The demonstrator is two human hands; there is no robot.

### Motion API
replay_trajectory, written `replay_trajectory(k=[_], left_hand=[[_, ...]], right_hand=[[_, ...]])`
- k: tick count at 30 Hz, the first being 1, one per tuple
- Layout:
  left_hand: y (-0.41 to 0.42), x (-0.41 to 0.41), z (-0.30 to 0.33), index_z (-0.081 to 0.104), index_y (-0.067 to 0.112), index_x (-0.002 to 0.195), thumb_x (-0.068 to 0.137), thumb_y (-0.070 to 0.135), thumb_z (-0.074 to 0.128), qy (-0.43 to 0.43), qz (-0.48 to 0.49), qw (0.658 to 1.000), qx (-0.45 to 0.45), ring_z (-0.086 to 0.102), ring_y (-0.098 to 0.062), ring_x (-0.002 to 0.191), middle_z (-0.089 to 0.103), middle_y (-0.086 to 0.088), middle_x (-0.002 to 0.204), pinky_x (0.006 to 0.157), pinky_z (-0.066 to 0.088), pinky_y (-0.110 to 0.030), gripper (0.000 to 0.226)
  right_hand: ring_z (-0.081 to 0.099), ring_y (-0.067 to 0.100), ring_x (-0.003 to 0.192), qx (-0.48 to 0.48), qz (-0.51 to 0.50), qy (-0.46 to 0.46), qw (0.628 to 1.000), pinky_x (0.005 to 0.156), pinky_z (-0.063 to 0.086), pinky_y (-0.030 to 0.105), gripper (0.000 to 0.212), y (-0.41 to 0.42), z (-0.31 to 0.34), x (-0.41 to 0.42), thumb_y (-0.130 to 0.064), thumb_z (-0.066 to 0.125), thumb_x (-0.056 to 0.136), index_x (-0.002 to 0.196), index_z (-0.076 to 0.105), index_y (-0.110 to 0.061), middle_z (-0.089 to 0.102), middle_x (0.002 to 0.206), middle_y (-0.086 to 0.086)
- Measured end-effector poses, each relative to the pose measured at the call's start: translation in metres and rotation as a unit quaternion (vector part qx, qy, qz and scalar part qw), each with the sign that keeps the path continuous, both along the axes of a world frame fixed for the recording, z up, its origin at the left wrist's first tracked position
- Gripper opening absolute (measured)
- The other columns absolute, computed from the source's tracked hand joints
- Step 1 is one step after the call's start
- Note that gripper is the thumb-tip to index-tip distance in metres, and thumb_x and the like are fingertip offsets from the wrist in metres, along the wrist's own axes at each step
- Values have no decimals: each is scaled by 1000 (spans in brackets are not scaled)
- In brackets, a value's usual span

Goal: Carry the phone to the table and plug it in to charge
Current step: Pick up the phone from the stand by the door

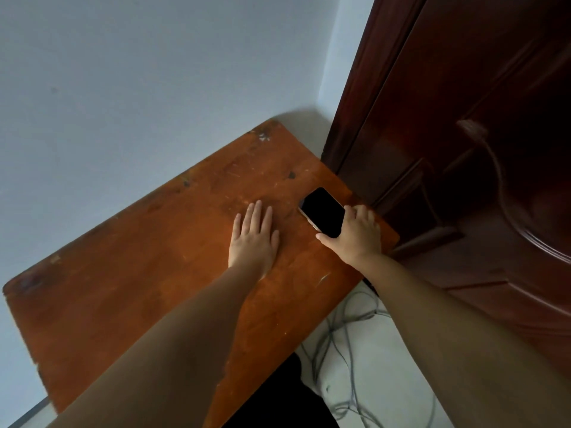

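Two bare hands over worn wooden table [123, 288], left hand [254, 239] spread flat on tabletop, right hand [358, 233] gripping near end of dark-screened phone [323, 211] at table's right edge, grey cables [343, 344] on floor below

- The orange-brown wooden table [148, 273] has a worn, dull top with scratches, pale scuffs and dark chipped spots near its far edge.
- The flat black phone [323, 211] has a smooth, glossy glass face and a pale, metallic-looking side rim.
- The dark red-brown wooden door [463, 149] is smooth and varnished, with a soft sheen on its moulded panels.
- The pale blue-grey wall [139, 72] looks painted, matt and even.
- The thin grey cables [343, 338] on the floor appear plastic-coated and smooth.
- The light floor [386, 381] looks hard and smooth; its material cannot be told.
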State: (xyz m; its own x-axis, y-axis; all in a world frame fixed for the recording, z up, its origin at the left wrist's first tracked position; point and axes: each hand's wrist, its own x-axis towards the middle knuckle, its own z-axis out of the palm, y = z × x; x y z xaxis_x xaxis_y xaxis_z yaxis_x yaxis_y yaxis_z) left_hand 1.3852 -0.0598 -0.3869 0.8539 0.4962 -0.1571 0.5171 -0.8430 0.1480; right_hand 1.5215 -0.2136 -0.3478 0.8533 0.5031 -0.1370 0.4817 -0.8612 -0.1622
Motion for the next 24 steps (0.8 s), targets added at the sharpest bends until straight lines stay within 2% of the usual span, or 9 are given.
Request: replay_trajectory(k=[3,6,9,13,17,24], left_hand=[[5,5,10,6,17,149,97,46,12,27,-8,1000,-10,0,-24,146,7,-9,160,117,0,-41,59],[12,13,31,15,18,147,99,43,23,47,-5,998,-42,11,-27,145,16,-11,158,117,13,-44,55],[18,14,61,19,17,146,99,39,29,18,31,998,-43,22,-30,142,26,-12,154,113,24,-45,52],[29,-4,98,22,18,145,99,36,33,-37,83,996,-12,28,-29,140,32,-10,151,112,27,-45,50],[41,-46,123,28,17,142,98,33,34,-76,127,989,18,34,-30,136,39,-10,146,110,31,-44,46],[56,-152,144,37,14,135,96,29,34,-94,232,967,47,44,-28,125,49,-10,135,102,37,-43,41]], right_hand=[[43,30,118,20,3,19,1000,93,43,41,82,3,8,5,-59,69,67,123,47,-3,49,125,15],[44,29,114,46,13,24,999,83,47,37,80,8,26,9,-57,72,65,119,48,-2,48,122,15],[47,29,110,64,42,-13,997,79,49,38,76,21,54,10,-58,71,64,113,50,-3,50,117,14],[48,28,109,81,88,-62,991,77,50,38,77,43,91,2,-61,68,65,113,49,-5,50,117,13],[48,26,107,110,146,-88,979,77,49,35,79,66,114,-25,-61,69,65,118,46,-7,49,117,12],[44,27,108,146,262,-70,951,82,46,38,77,112,133,-107,-55,69,66,120,44,-7,46,118,13]])
